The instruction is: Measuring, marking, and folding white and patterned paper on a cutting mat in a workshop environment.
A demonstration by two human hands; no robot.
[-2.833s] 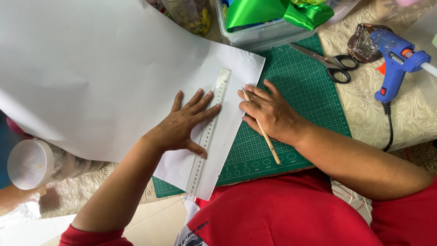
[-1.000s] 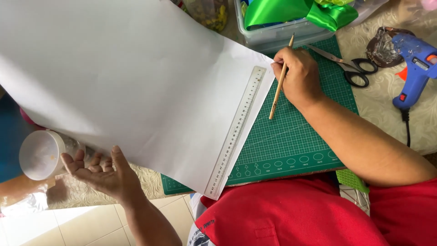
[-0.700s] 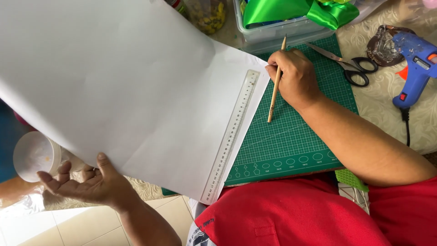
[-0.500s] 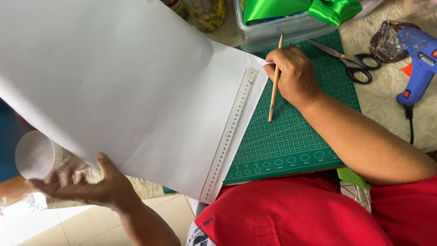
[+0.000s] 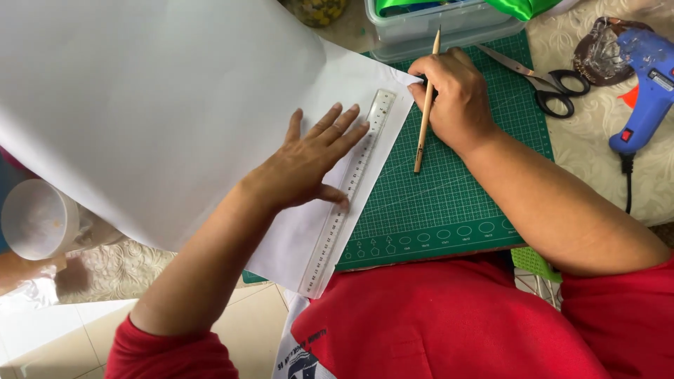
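The left hand (image 5: 305,165) lies flat, fingers spread wide, on the paper (image 5: 154,105), fingertips reaching the ruler (image 5: 347,189). The right hand (image 5: 456,95) grips a pencil (image 5: 425,105) just beyond the ruler's far end. Best to press firmly along the ruler so neither it nor the paper slips.

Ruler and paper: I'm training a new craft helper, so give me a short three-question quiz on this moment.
1. True or false: the left hand lies flat on the ruler and white paper.
2. What does the right hand hold: A) scissors, B) pencil, C) glue gun?
3. What colour is the mat under the paper?

Key: 1 true; 2 B, the pencil, while the scissors and glue gun lie untouched; 3 green.
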